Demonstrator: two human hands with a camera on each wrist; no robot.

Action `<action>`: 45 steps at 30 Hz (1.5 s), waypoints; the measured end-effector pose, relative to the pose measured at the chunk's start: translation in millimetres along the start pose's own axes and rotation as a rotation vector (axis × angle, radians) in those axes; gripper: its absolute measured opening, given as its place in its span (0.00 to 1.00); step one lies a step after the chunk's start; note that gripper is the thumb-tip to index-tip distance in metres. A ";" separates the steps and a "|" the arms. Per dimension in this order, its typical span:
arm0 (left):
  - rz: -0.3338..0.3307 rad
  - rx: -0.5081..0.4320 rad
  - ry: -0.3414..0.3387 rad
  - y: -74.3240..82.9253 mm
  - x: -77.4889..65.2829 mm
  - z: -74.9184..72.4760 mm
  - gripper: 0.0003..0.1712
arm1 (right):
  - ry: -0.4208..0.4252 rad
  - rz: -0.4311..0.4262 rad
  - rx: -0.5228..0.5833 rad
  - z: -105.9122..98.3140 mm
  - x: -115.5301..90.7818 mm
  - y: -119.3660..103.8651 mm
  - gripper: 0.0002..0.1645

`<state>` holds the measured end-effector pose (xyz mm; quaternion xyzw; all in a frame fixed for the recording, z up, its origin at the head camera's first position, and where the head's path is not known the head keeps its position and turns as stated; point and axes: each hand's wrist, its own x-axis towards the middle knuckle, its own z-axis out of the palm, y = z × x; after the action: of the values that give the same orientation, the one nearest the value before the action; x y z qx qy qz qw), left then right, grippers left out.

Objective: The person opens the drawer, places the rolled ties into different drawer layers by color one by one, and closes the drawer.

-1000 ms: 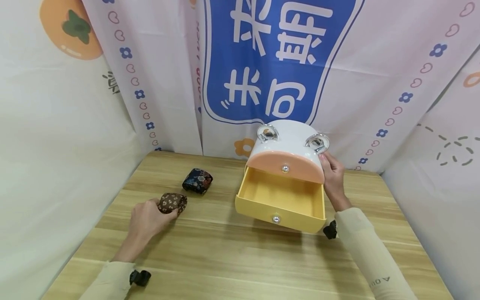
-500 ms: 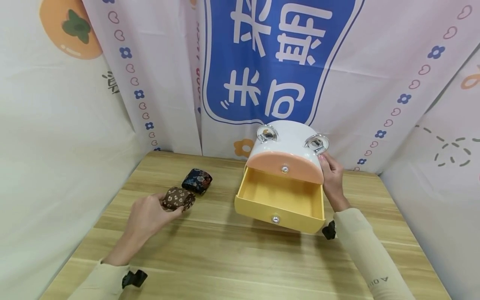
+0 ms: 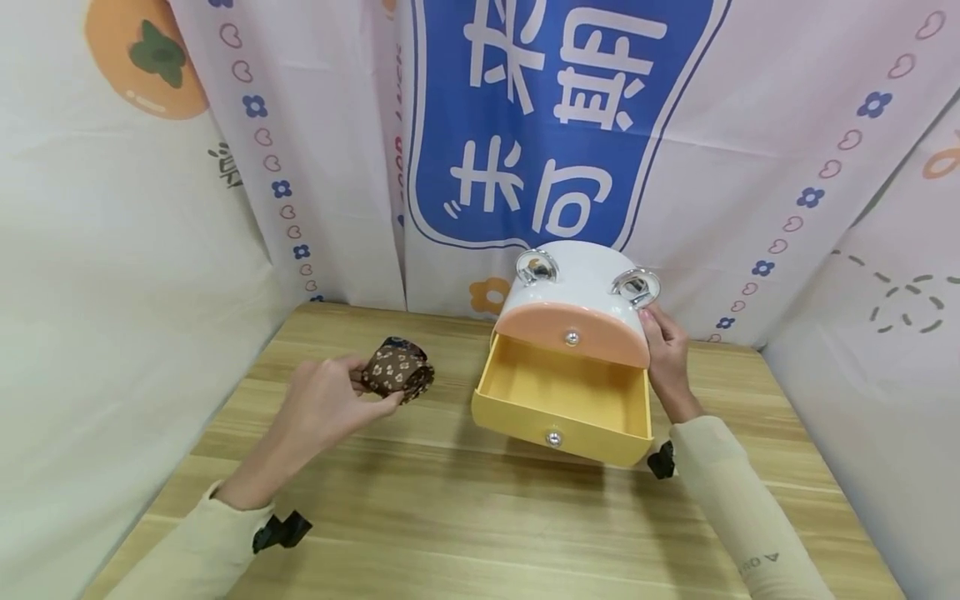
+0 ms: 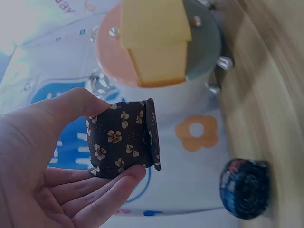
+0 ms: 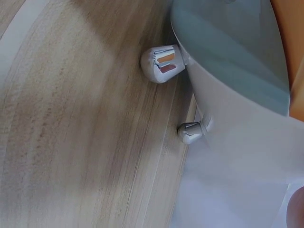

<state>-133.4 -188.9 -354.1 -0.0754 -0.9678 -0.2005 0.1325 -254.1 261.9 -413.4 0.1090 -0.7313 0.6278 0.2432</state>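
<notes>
My left hand (image 3: 322, 408) pinches a rolled brown floral necktie (image 3: 393, 371) between thumb and fingers, raised off the table in the left wrist view. A rolled dark blue floral necktie (image 4: 244, 189) sits on the table, mostly hidden behind the brown one in the head view. To the right stands a white rounded drawer box (image 3: 585, 271) with a peach top drawer front (image 3: 540, 325). Its yellow drawer (image 3: 517, 421) is pulled out, and nothing lies in it. My right hand (image 3: 669, 358) holds the box's right side, thumb near a round silver ornament (image 3: 636, 287); its other fingers are hidden.
The wooden table (image 3: 450, 533) carries all of this. A printed curtain (image 3: 337, 167) hangs close behind the box. Silver feet (image 5: 164, 64) hold the box up, and a grey-green lower front (image 5: 232, 52) shows in the right wrist view.
My left hand has lifted the brown necktie and carried it right and away from me, so it now covers most of the blue one in the head view. The right hand and box stay put.
</notes>
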 end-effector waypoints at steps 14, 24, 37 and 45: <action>0.151 -0.113 0.058 51.6 15.6 -17.3 0.35 | -0.007 0.022 -0.036 -0.1 0.3 -8.3 0.20; 0.237 -0.236 0.011 94.8 31.4 -12.1 0.32 | -0.060 -0.023 -0.166 -7.6 0.1 -19.0 0.22; 0.290 -0.342 -0.118 106.9 59.7 27.1 0.29 | -0.161 0.032 -0.207 -1.7 7.0 -45.5 0.25; 0.308 -0.351 -0.174 106.2 70.4 48.0 0.25 | -0.195 0.107 -0.312 -5.2 8.1 -32.0 0.29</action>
<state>-190.2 -66.3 -337.3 -0.2611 -0.9029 -0.3358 0.0625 -245.1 262.2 -381.2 0.0913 -0.8447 0.5052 0.1512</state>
